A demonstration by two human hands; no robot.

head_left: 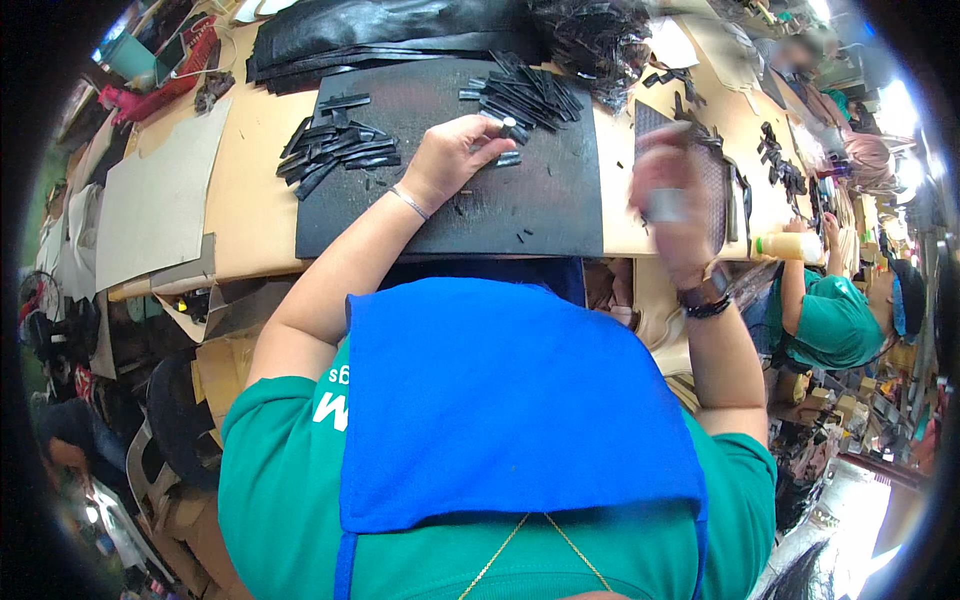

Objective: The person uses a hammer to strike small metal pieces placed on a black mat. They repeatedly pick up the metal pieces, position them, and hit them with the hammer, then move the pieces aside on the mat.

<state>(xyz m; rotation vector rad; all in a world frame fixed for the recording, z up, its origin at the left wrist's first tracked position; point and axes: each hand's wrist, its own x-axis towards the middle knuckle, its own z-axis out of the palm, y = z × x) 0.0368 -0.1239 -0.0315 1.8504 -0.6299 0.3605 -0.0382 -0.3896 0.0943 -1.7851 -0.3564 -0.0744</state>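
Note:
My left hand [458, 160] pinches a short upright metal punch [510, 127] with a shiny round top. The punch stands over the black board [440, 222], beside short black strips. One such strip [508, 159] lies by my fingertips. Raised at the board's right, my right hand [668, 195] is smeared by motion and closed round a grey metal tool [667, 206] whose shape is blurred. A loose pile of black strips [340, 150] lies left of my left hand. Another pile [527, 97] lies just beyond the punch.
Stacked black sheets [390, 40] and a crinkled black bundle [590, 45] lie at the far edge. A pale sheet [165, 195] covers the table's left. At right are a textured dark pad [710, 190], a capped bottle [790, 246] and a co-worker in green [840, 320].

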